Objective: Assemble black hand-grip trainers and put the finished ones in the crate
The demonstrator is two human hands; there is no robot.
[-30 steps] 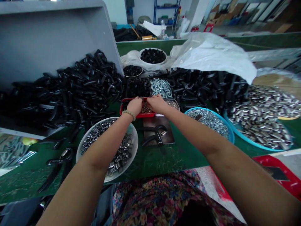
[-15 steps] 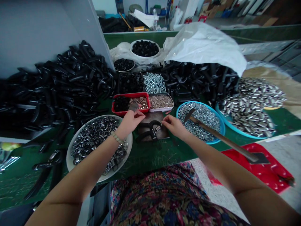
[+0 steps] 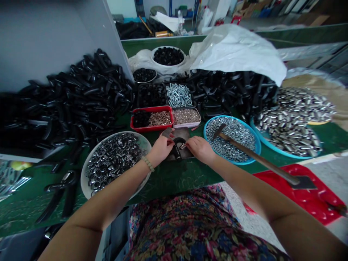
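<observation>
Both hands have closed in since the last look, meeting over the black spring clamp [image 3: 176, 150], which lies on a dark board [image 3: 181, 134] at lower centre. The left hand [image 3: 161, 148] is clenched on the clamp, a grey metal tab [image 3: 167, 132] showing above it, while the right hand [image 3: 199, 149] pinches a small silver fitting [image 3: 182, 146] against it. Bearing the clamp flat on the board looks the steadiest way to work so small a part.

Close by, a red tray [image 3: 152, 108] and a white plate of steel rings [image 3: 84, 177] crowd the left forearm. A wooden-handled hammer [image 3: 252, 156] lies across a blue basin of nuts [image 3: 204, 132], right beside the right arm. Black handles [image 3: 81, 101] heap up at left.
</observation>
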